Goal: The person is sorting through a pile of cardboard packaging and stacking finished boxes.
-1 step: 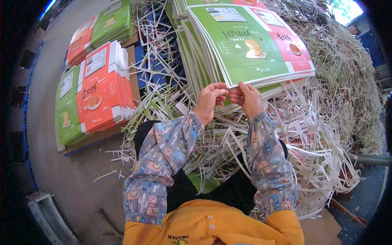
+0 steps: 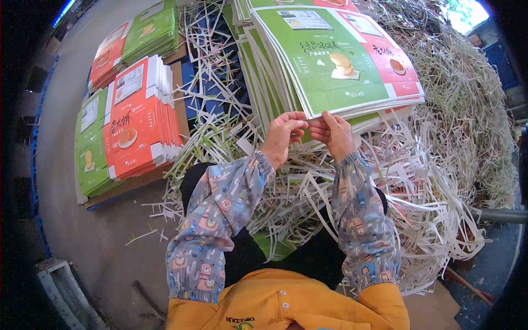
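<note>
Far left on the floor (image 2: 82, 242): stacks (image 2: 135, 118) of orange and green printed sheets on a board. Next over, white paper strips (image 2: 220, 104) strewn everywhere. Middle: left hand (image 2: 281, 137) pinching the near corner of the green sheet (image 2: 324, 60) topping the big pile, right hand (image 2: 333, 135) just beside it, gripping the same edge, fingertips nearly touching. Patterned sleeves (image 2: 220, 214) on both arms. Far right: huge heap of shreds (image 2: 467, 110).

Both hands (image 2: 309, 136) pinch the green printed sheet stack's (image 2: 330, 60) near edge.
</note>
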{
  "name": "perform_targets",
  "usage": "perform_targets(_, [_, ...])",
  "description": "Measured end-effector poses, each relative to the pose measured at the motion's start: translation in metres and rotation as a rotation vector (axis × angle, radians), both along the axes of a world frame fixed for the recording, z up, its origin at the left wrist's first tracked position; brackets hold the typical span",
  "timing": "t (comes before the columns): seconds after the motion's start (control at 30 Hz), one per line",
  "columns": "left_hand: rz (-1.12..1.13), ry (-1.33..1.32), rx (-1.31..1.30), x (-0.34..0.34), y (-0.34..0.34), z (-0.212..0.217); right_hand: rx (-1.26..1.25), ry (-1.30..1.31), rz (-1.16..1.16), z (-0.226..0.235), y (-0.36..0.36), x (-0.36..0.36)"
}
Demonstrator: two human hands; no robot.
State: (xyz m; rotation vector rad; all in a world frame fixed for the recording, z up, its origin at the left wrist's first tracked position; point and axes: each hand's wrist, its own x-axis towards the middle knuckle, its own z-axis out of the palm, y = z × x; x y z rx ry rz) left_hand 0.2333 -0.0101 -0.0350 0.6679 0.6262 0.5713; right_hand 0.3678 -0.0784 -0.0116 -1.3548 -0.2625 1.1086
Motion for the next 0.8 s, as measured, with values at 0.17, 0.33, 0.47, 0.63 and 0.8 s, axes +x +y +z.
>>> perform_targets(0.17, [-0.037,-0.067,-0.032,0.0,0.005,0.008,0.114,0.136,-0.107,0.0,0.003,-0.003])
perform_targets(0.33, [-0.052,-0.05,0.023,-0.002,0.005,0.006,0.253,0.24,-0.105,-0.007,0.014,0.006])
perform_targets(0.47, [0.042,0.226,0.131,-0.005,0.002,0.002,0.236,0.1,-0.175,0.008,0.014,0.003])
perform_targets(0.63, [0.001,0.236,0.173,-0.006,0.001,0.0,0.166,0.073,-0.109,-0.002,0.006,0.014])
perform_targets(0.8, [0.061,0.257,0.242,-0.004,0.0,-0.006,0.055,0.055,-0.061,-0.002,0.005,0.015])
